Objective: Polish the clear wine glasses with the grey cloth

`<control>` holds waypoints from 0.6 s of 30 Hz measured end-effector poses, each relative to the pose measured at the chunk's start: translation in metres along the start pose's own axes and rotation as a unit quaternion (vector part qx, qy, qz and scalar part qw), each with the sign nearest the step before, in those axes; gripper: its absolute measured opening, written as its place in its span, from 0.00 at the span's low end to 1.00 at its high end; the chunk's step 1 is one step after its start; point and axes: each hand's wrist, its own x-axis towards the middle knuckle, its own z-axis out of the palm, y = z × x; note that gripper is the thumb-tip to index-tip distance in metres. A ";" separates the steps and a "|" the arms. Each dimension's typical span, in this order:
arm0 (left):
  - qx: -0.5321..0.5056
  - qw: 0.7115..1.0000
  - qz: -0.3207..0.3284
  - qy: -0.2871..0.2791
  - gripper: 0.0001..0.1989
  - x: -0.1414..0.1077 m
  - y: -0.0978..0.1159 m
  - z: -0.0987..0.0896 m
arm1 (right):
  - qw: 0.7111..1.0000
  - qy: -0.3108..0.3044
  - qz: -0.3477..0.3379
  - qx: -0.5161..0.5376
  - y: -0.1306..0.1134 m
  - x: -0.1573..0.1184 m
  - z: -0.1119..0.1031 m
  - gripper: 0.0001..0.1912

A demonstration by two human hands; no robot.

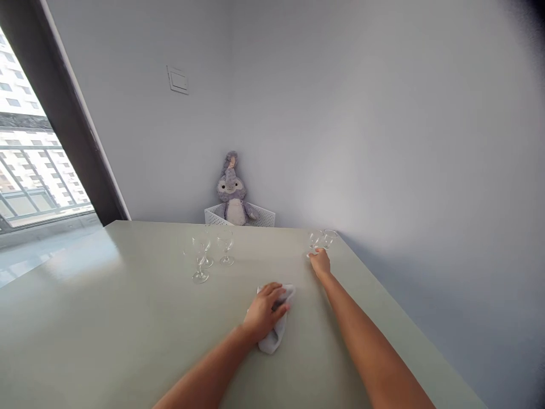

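My left hand (pixel 263 311) rests on a white cloth (pixel 272 339) near the middle of the table, its fingers apart over the fabric. Farther away on the right, my right hand (pixel 320 263) is at the base of a clear stemmed glass (pixel 314 238); its fingertips are close together there, and the exact hold is too small to make out. Beside that glass is another clear glass (pixel 329 238), partly behind my hand. Left of the cloth stand three stemmed glasses, one nearer (pixel 200 276), one behind it (pixel 206 262) and one to their right (pixel 227 260).
The pale table (pixel 140 318) runs along the wall on the right. Behind its far edge, a grey plush rabbit (pixel 235 210) sits in a white perforated basket (pixel 266 217). At the left are a dark frame (pixel 63 108) and a window with a railing outside.
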 end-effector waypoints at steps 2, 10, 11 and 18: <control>-0.095 0.985 -0.044 0.139 0.15 0.005 -0.004 -0.004 | 1.000 -0.011 0.000 0.015 0.002 -0.013 -0.004 0.18; -0.538 0.698 -0.261 0.395 0.33 0.046 -0.034 -0.059 | 0.950 -0.269 -0.128 0.089 -0.016 -0.077 -0.025 0.19; -0.571 0.670 -0.270 0.390 0.34 0.052 -0.037 -0.065 | 0.931 -0.320 -0.146 0.098 -0.018 -0.082 -0.028 0.20; -0.658 0.617 -0.246 0.354 0.23 0.074 -0.051 -0.083 | 0.839 -0.525 -0.104 0.101 -0.019 -0.108 -0.030 0.21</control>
